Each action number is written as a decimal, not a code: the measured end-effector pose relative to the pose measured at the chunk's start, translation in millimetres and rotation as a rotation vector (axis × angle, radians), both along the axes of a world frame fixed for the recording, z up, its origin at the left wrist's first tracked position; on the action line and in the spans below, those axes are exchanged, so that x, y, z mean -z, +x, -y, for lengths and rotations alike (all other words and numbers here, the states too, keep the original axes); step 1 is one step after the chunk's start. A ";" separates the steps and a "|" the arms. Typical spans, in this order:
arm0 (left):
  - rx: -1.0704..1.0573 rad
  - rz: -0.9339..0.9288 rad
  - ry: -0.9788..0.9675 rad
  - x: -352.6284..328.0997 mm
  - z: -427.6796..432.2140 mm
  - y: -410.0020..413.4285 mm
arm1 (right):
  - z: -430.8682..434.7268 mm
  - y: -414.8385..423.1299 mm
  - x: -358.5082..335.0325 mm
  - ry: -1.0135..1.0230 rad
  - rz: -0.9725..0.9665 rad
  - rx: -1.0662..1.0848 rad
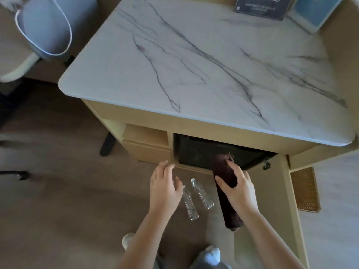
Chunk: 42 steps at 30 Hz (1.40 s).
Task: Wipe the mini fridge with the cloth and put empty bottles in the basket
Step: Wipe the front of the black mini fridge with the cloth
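The black mini fridge [196,152] sits in a cabinet recess under the marble top, its top face showing. My right hand [238,186] grips a dark maroon cloth [226,175] that hangs down in front of the fridge, its upper end against the fridge's front edge. My left hand [164,184] hovers with fingers spread over the floor, just left of the fridge, holding nothing. Two clear empty plastic bottles lie on the carpet between my hands, one [190,205] partly under my left hand, the other [202,194] beside it. A woven basket [305,189] stands at the right.
The marble-topped cabinet [204,61] fills the upper view, with a dark sign [262,6] at its back edge. Wooden drawers [146,144] sit left of the fridge. A grey chair [48,28] stands at the upper left. The open cabinet door [283,191] is on the right. My foot [211,253] is below.
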<state>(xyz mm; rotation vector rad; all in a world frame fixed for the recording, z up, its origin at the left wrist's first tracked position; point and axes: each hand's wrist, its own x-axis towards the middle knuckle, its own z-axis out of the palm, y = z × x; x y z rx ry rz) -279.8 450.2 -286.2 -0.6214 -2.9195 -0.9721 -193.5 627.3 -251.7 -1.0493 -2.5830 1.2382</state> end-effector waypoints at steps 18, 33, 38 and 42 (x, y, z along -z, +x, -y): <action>0.123 -0.103 0.114 243.9 -65.8 -88.0 | -35.6 -65.0 259.8 0.125 -0.253 0.121; 0.109 -0.314 0.279 352.0 -118.0 -136.3 | -55.5 -120.2 401.3 0.408 -0.786 0.130; 0.090 -0.429 0.275 350.8 -122.1 -134.3 | -60.0 -121.4 412.5 0.432 -0.911 0.128; 0.052 -0.651 0.218 342.0 -134.8 -122.7 | -75.2 -112.3 405.0 0.471 -0.996 0.165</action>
